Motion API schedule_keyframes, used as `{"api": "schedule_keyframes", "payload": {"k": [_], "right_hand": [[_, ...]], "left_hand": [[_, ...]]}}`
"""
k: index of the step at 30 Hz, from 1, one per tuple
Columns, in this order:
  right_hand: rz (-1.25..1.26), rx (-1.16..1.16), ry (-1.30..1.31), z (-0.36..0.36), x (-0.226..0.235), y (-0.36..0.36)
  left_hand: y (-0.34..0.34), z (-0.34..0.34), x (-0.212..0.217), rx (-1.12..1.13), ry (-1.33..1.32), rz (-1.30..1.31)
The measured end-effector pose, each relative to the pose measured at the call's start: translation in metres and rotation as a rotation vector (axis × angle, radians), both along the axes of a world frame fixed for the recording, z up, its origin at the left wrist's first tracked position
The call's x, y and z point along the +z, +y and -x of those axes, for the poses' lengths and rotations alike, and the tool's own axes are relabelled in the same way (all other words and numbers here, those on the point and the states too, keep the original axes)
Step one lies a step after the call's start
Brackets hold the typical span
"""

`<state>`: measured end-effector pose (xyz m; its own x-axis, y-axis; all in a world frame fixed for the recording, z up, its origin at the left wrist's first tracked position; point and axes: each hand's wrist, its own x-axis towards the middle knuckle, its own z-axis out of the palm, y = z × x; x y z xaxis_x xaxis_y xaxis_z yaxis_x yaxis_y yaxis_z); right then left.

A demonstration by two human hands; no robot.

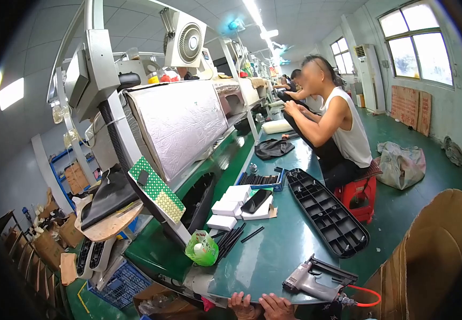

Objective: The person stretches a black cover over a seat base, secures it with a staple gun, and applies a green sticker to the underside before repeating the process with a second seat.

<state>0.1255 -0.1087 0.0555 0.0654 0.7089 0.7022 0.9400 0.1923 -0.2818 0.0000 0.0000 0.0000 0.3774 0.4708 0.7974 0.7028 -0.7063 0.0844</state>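
Note:
My left hand [243, 306] and my right hand [276, 308] lie side by side on the near edge of the green worktable [273, 256], at the bottom of the view. Both hold nothing, and their fingers rest loosely on the tabletop. Closest to my right hand is a grey pneumatic nail gun [316, 282] lying on the table, with an orange hose [365, 298] trailing off its rear. A long black plastic panel [327, 210] lies further up the table on the right.
White boxes [235, 200] carry a black flat part [256, 201]. Loose black rods [232, 239] and a green mesh cup [203, 249] sit at the left. A co-worker [343, 128] sits on a red stool [358, 197]. A cardboard box [433, 256] stands on the right.

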Motion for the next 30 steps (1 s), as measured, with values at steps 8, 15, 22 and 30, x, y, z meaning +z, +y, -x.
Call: {"api": "schedule_keyframes", "payload": {"k": [8,15,22,30], "right_hand": [[-0.008,-0.021,-0.015,0.006,0.008,0.001],[0.037,-0.026,-0.028,0.003,0.008,0.000],[0.057,-0.043,-0.056,0.003,0.008,-0.001],[0.079,-0.060,-0.064,0.002,0.008,-0.002]], "left_hand": [[0.003,0.005,0.000,0.010,-0.018,0.074],[0.003,0.000,0.001,-0.004,-0.052,0.002],[0.005,0.002,-0.018,0.006,-0.032,-0.019],[0.005,-0.002,-0.024,0.001,-0.059,-0.008]]}}
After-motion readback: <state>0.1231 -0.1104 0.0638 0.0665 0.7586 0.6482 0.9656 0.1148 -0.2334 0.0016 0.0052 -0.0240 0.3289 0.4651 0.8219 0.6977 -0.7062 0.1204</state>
